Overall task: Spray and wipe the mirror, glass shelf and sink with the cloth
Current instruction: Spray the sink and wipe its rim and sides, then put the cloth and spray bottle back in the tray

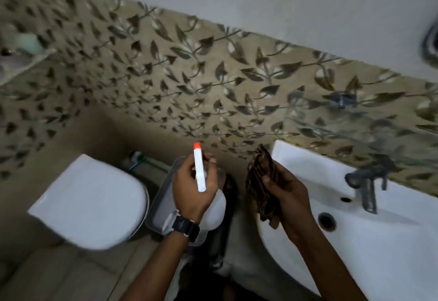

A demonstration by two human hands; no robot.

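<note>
My left hand (192, 186) grips a white spray bottle (199, 172) with an orange nozzle tip, held upright between the toilet and the sink. My right hand (284, 194) holds a bunched brown patterned cloth (260, 177) just left of the sink's rim. The white sink (369, 248) fills the lower right, with a metal tap (366, 182) at its back and a drain hole. A glass shelf (355, 120) runs across the tiled wall above the sink, seen faintly and blurred. The mirror is not clearly in view.
A white toilet with its lid down (92, 203) stands at the lower left. A grey bin (161, 196) sits on the floor between toilet and sink, under my left hand. A leaf-patterned tiled wall (189, 75) lies ahead. A soap dish (26, 46) hangs far left.
</note>
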